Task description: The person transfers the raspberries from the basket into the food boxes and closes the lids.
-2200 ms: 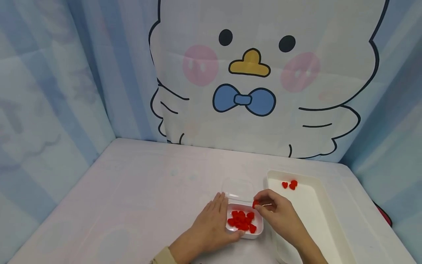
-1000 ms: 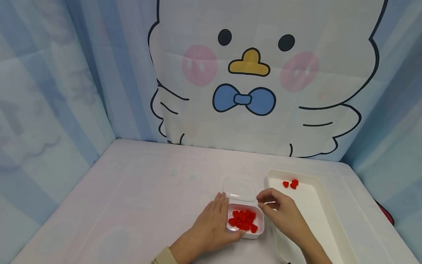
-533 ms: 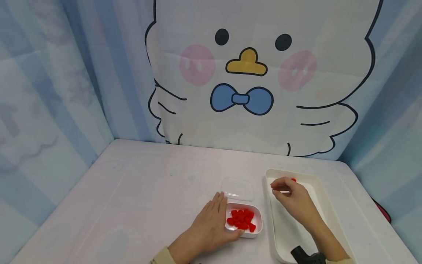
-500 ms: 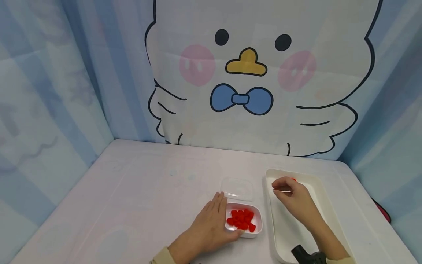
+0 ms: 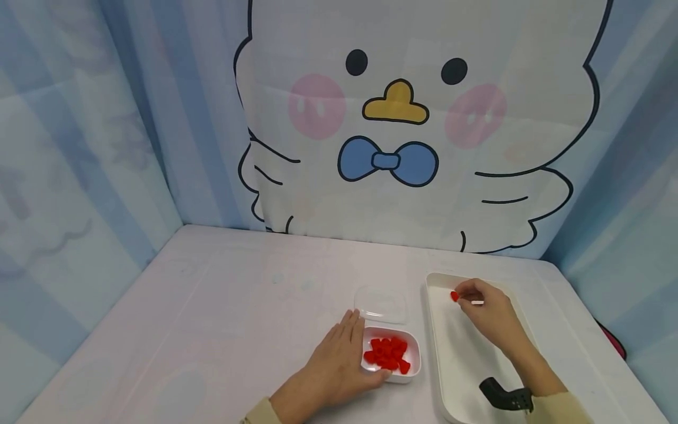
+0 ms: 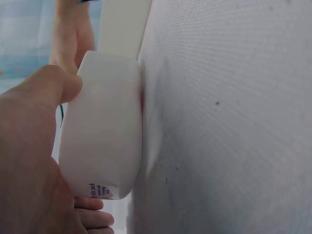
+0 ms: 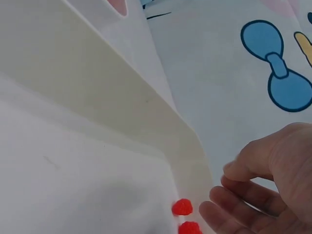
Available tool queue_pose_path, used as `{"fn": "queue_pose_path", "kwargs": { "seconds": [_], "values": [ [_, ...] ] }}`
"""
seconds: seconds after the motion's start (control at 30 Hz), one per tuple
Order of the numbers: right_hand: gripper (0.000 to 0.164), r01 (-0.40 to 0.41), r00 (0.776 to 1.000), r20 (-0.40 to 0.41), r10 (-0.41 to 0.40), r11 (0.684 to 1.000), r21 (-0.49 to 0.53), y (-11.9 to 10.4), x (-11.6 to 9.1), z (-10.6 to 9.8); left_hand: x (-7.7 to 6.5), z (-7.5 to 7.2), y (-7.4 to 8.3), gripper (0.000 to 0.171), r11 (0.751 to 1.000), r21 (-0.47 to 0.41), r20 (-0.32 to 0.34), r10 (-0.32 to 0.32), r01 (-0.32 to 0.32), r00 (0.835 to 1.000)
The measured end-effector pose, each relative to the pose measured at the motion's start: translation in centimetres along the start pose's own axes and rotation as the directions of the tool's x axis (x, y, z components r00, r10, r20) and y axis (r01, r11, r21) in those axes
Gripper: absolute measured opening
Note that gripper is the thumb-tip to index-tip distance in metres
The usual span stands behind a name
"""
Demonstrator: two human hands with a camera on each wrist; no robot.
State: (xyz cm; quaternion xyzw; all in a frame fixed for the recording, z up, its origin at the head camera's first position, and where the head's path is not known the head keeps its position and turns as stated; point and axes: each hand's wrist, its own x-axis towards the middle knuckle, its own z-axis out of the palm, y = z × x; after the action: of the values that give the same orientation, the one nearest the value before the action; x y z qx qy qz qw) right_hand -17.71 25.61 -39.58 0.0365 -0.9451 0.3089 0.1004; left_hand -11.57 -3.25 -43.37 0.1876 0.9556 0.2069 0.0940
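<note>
My left hand lies against a small white box, its straight fingers along the left side and its thumb at the front rim. Inside the box is a pile of red heart-shaped pieces. The left wrist view shows the thumb over the rim of the white box. My right hand is over the far end of a white tray, fingers loosely bent. A red heart piece shows right at its fingertips. In the right wrist view, two red pieces lie just beside the fingers, which hold nothing visible.
Behind the box, its clear lid lies folded back on the pale tablecloth. A black curved device sits on my right wrist over the tray. Printed curtains stand behind and at both sides.
My right hand held a red heart piece beside the box, then let it go there. It has since moved right and away from me, over the tray's red pieces. The left hand stays put.
</note>
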Motion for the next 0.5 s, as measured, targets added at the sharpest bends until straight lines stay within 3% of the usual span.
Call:
{"fn": "queue_pose_path", "kwargs": {
  "seconds": [0.5],
  "values": [
    [0.026,-0.154,0.987,0.048,0.155,0.988,-0.028,2.6,1.8,-0.4,0.0,-0.1,0.0,0.106,1.0,-0.001,0.008,-0.002,0.002,1.0]
  ]
}}
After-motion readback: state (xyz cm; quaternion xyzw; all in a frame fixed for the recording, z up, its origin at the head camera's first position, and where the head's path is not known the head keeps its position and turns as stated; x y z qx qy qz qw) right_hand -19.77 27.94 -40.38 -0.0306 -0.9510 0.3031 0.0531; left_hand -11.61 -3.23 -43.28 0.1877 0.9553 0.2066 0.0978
